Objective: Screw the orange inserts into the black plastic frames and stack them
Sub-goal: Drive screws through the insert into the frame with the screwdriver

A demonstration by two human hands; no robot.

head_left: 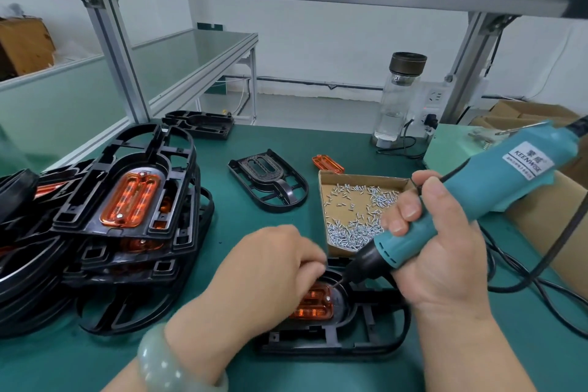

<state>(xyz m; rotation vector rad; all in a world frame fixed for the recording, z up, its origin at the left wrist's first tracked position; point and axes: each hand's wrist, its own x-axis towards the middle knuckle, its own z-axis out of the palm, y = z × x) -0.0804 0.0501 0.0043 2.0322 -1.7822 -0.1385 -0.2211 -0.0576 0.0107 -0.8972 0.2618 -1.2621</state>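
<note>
At the far left of the green table [222, 264] a stack of black frames [178, 188] leans unevenly. The top one carries an orange insert [130, 199] with a screw at each end.

The left hand [267, 267], a pale green bangle [165, 360] on its wrist, lies knuckles-up over the near frame [334, 340]. Its fingers are curled down to the frame's rounded end. The tips are blurred, so it cannot be told whether they pinch anything.

This frame lies flat at the table's front edge. A second insert [315, 304] sits in its recess with one screw head showing.

Further back lie an empty frame [269, 181] and a loose insert [327, 163], apart from each other. Just right of them is a cardboard tray [331, 188] scattered with silver screws [353, 232].

The right hand [439, 251] grasps a teal electric screwdriver [496, 181], fingers wrapped round its barrel. The tool slants down to the left, its bit meeting the second insert's upper right corner.

A clear bottle [397, 99] stands at the table's back edge.
</note>
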